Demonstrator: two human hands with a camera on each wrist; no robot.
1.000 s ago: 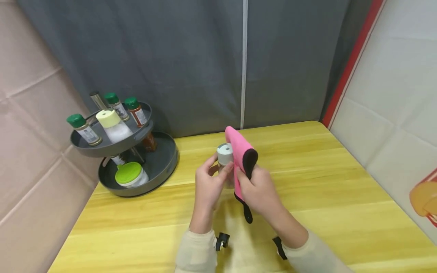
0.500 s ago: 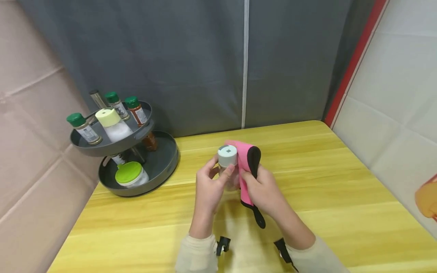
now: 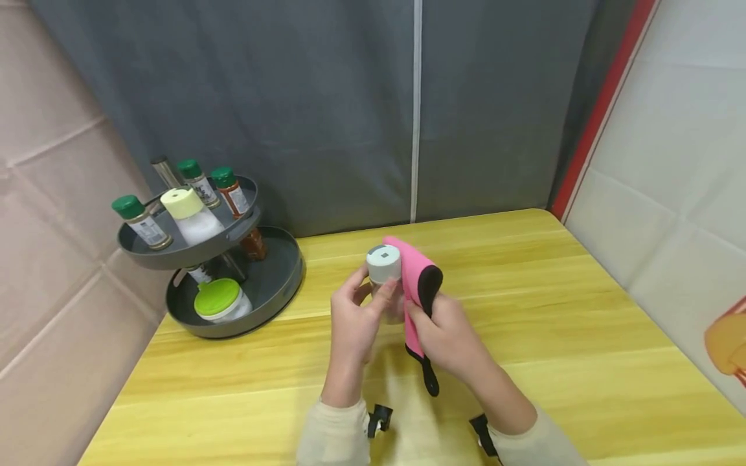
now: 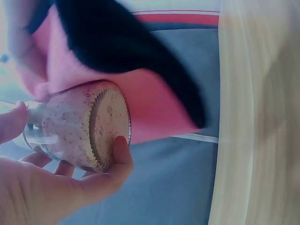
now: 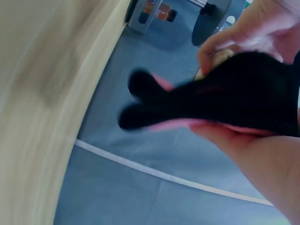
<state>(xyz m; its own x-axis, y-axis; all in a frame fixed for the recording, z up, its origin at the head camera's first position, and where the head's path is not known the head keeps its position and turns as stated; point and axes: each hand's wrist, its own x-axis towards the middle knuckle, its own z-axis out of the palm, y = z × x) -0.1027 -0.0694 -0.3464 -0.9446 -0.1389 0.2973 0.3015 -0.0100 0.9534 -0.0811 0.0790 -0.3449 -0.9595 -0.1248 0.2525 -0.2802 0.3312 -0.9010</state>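
Head view, jar (image 3: 395,312), lid (image 3: 383,257) upward, long axis roughly vertical

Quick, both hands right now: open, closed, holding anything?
Left hand: holding the jar, fingers and thumb around it.
Right hand: holding the pink cloth.

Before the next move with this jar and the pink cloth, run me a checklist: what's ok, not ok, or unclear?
1. Jar gripped: ok, the left hand's fingers curl round it.
2. Pink cloth gripped: ok, in the right hand.
3. Cloth against the jar: ok, it touches the side.
4. Cap tight: cannot tell; it sits on the jar.
5. Jar clear of the table: ok, its base shows in the left wrist view.
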